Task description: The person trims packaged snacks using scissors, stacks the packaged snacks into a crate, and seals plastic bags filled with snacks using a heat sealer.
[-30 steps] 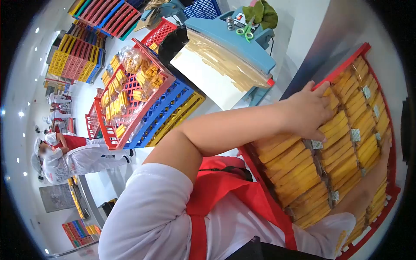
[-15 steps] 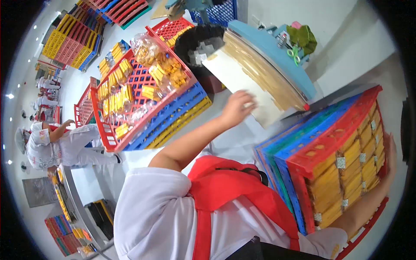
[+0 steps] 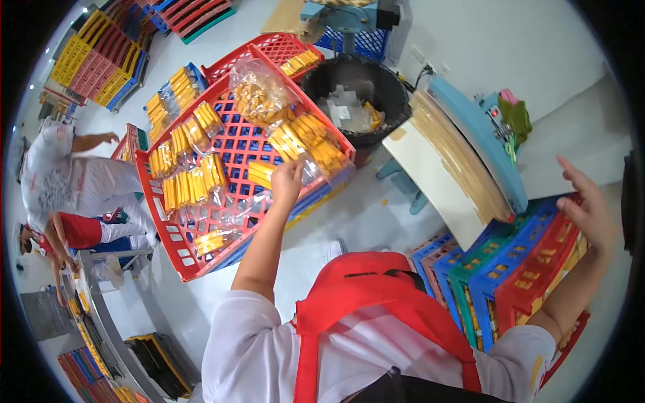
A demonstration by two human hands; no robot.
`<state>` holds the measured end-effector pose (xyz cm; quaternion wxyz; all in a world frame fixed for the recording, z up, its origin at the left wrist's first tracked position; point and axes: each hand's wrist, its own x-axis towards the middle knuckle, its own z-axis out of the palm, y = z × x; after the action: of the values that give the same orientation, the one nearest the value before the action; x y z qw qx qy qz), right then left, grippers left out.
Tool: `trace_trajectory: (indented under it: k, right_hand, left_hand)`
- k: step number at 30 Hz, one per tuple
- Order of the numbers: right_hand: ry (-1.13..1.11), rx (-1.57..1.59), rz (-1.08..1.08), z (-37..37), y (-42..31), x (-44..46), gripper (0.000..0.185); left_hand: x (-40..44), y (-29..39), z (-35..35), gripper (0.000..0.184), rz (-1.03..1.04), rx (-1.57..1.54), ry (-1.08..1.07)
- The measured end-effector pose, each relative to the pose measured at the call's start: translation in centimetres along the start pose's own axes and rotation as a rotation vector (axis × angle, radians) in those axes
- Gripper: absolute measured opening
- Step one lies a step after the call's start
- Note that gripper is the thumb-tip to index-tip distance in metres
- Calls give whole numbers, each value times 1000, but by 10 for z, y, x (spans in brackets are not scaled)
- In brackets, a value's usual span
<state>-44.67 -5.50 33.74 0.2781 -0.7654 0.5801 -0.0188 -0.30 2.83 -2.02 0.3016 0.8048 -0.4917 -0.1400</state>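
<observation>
My left hand (image 3: 287, 183) is over a red plastic crate (image 3: 235, 127), its fingers closed at the end of a clear bag of yellow sticks (image 3: 261, 173). Several more bags of yellow sticks (image 3: 195, 185) lie about the crate, and a larger clear bag of yellow pieces (image 3: 259, 97) rests at its back. My right hand (image 3: 586, 201) is raised with fingers spread and holds nothing. Below it a red crate (image 3: 537, 275) of packed yellow goods tops a stack of coloured crates. Left of that hand stands a blue sealing machine (image 3: 480, 154) with a white board (image 3: 430, 181).
A black bin (image 3: 359, 101) with clear plastic bags inside stands between the crate and the machine. Coloured crates (image 3: 101, 60) are stacked at the far left. Co-workers (image 3: 74, 174) stand at a metal table (image 3: 107, 316) on the left.
My left hand has moved left from the machine's board to the bags in the crate. My right hand has lifted off the packed crate's far side. The view has shifted.
</observation>
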Motion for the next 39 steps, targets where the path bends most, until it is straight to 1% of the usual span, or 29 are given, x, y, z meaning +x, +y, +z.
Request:
trace_trajectory:
  k: [1, 2, 4, 6, 8, 10, 11, 13, 14, 16, 17, 18, 20, 21, 22, 23, 24, 25, 26, 27, 28, 30, 31, 33, 34, 35, 37, 38, 39]
  right_hand:
    - [-7, -40, -184, 8, -4, 6, 56]
    - [-3, -45, -206, 12, -13, 11, 56]
    - [-8, -271, -413, 18, -27, 22, 55]
    - [16, -233, -482, 21, -25, 30, 56]
    - [-3, -300, -503, 18, -10, 46, 58]
    - [13, -204, -449, 20, 8, 62, 56]
    - [21, -186, -482, 26, 16, 74, 56]
    - [36, 54, -266, 33, 26, 90, 60]
    - [40, 45, -265, 34, 27, 96, 60]
    - [-97, 35, -145, 39, 24, 111, 61]
    - [-76, 34, -134, 47, 26, 116, 60]
    - [-80, 31, -133, 56, 32, 121, 60]
    - [-18, 203, -39, 73, 45, 126, 59]
    - [-15, 197, -22, 80, 42, 126, 59]
    - [-20, 195, 35, 87, 38, 128, 59]
    - [-24, 194, 84, 93, 34, 131, 59]
    - [-17, 192, 81, 100, 34, 135, 59]
    - [-58, 302, 107, 109, 36, 138, 59]
    - [-105, 413, 134, 118, 40, 141, 59]
    - [-164, 537, 16, 128, 48, 147, 58]
    - [-162, 540, 8, 131, 38, 153, 58]
    - [-227, 453, 9, 132, 10, 165, 58]
    - [-225, 451, 4, 134, 2, 169, 58]
    - [-145, 456, -79, 141, -7, 177, 54]
    - [-141, 459, -79, 143, -8, 180, 54]
    - [-131, 463, -111, 144, -9, 182, 55]
    - [-146, 421, -200, 145, -15, 185, 57]
    - [-163, 376, -246, 141, -20, 188, 57]
    - [-162, 399, -240, 141, -27, 188, 58]
  left_hand:
    - [24, -1, 2, 15, 39, 22, 59]
    - [49, -2, 6, 16, 78, 46, 124]
    - [91, 6, 13, 20, 173, -63, 310]
    - [136, -5, 24, 27, 310, -6, 358]
    - [171, -8, 29, 36, 162, 202, 144]
    - [187, -6, 30, 47, 196, 453, 176]
    - [197, -6, 25, 47, 188, 481, 200]
    - [213, -3, 29, 56, 131, 696, 38]
    - [221, -6, 32, 56, 132, 687, 41]
    - [231, -22, 32, 61, 16, 803, -66]
    - [235, -35, 36, 56, -13, 845, -76]
    - [238, -40, 30, 56, -16, 843, -80]
    - [244, -49, 21, 48, -55, 675, -151]
    - [246, -59, 22, 33, 40, 522, 180]
    - [252, -69, 20, 24, -11, 383, 264]
    - [256, -66, -3, 20, -65, 245, 354]
    - [266, -75, -12, 20, -136, -97, 583]
    - [276, -87, -23, 26, -204, -445, 801]
    - [283, -99, -39, 30, -284, -496, 879]
    - [290, -112, -57, 34, -363, -544, 957]
    - [305, -135, -69, 32, -345, -920, 974]
    - [317, -127, -95, 28, -187, -1245, 1026]
    - [320, -119, -110, 28, -183, -1247, 1031]
    - [322, -95, -144, 22, -54, -1269, 967]
    - [322, -78, -163, 22, 25, -1239, 917]
    - [317, -55, -185, 22, 104, -1209, 863]
    - [297, 0, -222, 23, 159, -1107, 749]
    - [288, 16, -236, 24, 224, -924, 677]
    - [281, 27, -247, 25, 298, -754, 589]
